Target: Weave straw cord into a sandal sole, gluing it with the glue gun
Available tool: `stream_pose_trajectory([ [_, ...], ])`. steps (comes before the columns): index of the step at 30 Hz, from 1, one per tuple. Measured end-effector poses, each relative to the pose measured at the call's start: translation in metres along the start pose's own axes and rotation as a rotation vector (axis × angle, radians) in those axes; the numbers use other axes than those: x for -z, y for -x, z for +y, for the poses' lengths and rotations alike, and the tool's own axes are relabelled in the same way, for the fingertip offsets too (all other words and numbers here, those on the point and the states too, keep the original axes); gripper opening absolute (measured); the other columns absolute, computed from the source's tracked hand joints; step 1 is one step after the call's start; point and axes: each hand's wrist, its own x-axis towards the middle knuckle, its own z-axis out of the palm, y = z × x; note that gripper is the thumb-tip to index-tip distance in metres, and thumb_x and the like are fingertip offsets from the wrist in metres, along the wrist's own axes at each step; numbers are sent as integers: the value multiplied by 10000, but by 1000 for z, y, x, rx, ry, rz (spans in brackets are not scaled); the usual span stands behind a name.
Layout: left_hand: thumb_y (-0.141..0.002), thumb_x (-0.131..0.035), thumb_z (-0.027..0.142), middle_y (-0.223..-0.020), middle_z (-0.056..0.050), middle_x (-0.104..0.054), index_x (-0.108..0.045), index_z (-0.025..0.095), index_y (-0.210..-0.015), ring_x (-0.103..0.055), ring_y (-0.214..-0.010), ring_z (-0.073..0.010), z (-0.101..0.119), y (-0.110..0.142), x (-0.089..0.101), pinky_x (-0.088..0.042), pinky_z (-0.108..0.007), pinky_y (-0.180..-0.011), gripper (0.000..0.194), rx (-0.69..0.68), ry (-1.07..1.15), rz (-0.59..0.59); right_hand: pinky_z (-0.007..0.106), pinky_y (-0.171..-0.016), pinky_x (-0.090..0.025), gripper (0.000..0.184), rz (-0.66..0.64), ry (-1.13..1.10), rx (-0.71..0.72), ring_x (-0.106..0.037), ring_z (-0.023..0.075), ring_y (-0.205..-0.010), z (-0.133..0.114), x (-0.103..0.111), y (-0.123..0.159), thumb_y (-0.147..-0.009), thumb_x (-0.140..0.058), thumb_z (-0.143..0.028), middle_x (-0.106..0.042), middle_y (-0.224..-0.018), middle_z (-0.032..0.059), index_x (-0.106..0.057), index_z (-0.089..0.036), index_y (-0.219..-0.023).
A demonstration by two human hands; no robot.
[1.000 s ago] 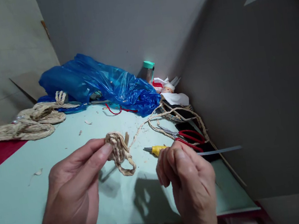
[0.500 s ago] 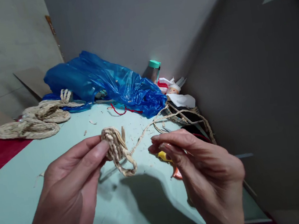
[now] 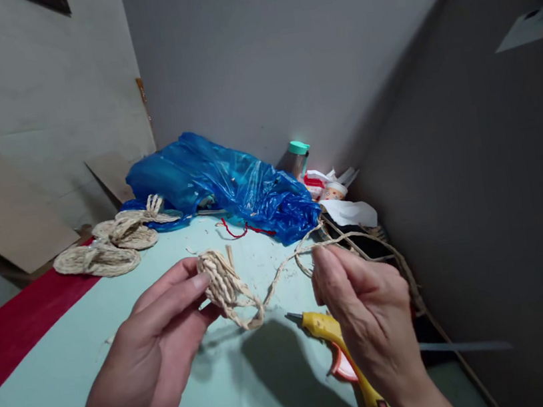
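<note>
The left hand (image 3: 146, 356) pinches a braided coil (image 3: 219, 281) above the middle of the table (image 3: 73, 373). The right hand (image 3: 367, 311) is curled closed; whether it grips anything is hidden. Below it lies a yellow glue gun (image 3: 321, 324), partly covered, cut off at the bottom. Bare surface opens leftward; a blue bag (image 3: 228, 182) crowds the far edge.

A crumpled blue bag (image 3: 227, 176) lies before the grey wall (image 3: 252, 65), a teal-lidded bottle (image 3: 299, 148) behind its right end, a red string (image 3: 237, 236) at its front edge. Woven slippers (image 3: 102, 257) lie left of it, white paper (image 3: 351, 212) right. A brown board (image 3: 4, 207) is farther left, a white card (image 3: 532, 25) on the right wall (image 3: 493, 199).
</note>
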Motion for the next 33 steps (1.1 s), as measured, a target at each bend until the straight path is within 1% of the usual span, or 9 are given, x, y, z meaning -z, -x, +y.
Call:
stream_pose_trajectory([
  [3, -731, -761, 225, -1098, -76, -741, -757, 230, -886, -701, -993, -293, 4, -4, -5, -649, -328, -732, 155, 12, -35, -17, 247, -535, -339, 412, -84, -1, 46, -421, 80, -502, 8, 4, -8, -1021, -508, -214, -462, -559, -47, -489, -186, -611],
  [6, -749, -750, 233, -1076, -79, -738, -763, 230, -936, -693, -933, -255, 9, -8, -13, -633, -282, -693, 187, 6, -93, -47, 195, -722, -481, 171, -143, -57, 30, -671, 95, -764, 16, 10, -14, -1007, -562, -173, -734, -861, -6, -707, -180, -915],
  [12, -687, -767, 229, -901, -80, -720, -763, 183, -854, -655, -789, -219, 17, -19, -36, -632, -279, -618, 174, -79, -187, -67, 222, -956, -529, 321, -97, -116, 85, -699, 133, -1110, 32, 17, -18, -994, -510, -74, -749, -1196, 28, -681, -190, -1240],
  [14, -659, -782, 206, -859, -63, -705, -746, 189, -836, -646, -769, -207, 18, -26, -42, -628, -274, -603, 182, -81, -184, -20, 222, -858, -572, 259, -101, -165, 56, -750, 147, -974, 35, 16, -17, -998, -527, -106, -778, -1082, 37, -707, -181, -1169],
  [16, -635, -791, 173, -848, -42, -689, -727, 199, -848, -634, -753, -189, 17, -36, -43, -621, -270, -600, 225, -61, -174, 26, 195, -658, -577, 172, -99, -203, -2, -754, 127, -675, 37, 14, -15, -996, -560, -147, -779, -883, 21, -727, -171, -1034],
  [19, -681, -777, 188, -856, -19, -665, -707, 211, -879, -616, -726, -163, 13, -56, -35, -593, -245, -569, 211, -51, -246, -48, 176, -474, -494, 163, -101, -202, -43, -644, 86, -433, 40, 14, -13, -988, -585, -179, -718, -712, -17, -723, -176, -900],
  [27, -731, -754, 195, -798, 4, -607, -701, 217, -832, -569, -648, -130, 10, -90, 4, -474, -175, -465, 116, -80, -350, 13, 212, -435, -334, 429, -32, -20, -18, -407, 55, -363, 48, 16, -21, -986, -563, -198, -418, -442, -67, -572, -175, -558],
  [30, -732, -744, 214, -767, 19, -593, -715, 229, -824, -536, -628, -124, 14, -89, 7, -458, -185, -481, 98, -99, -344, 27, 214, -425, -317, 468, -68, -46, -75, -383, 62, -379, 52, 11, -21, -1005, -533, -228, -386, -448, -62, -531, -180, -539],
  [33, -717, -767, 244, -767, 15, -597, -718, 219, -795, -520, -646, -123, 16, -84, 5, -439, -184, -495, 95, -112, -347, 39, 213, -431, -345, 399, -109, -39, -173, -425, 76, -388, 55, 5, -17, -1034, -494, -282, -429, -464, -62, -621, -188, -668],
])
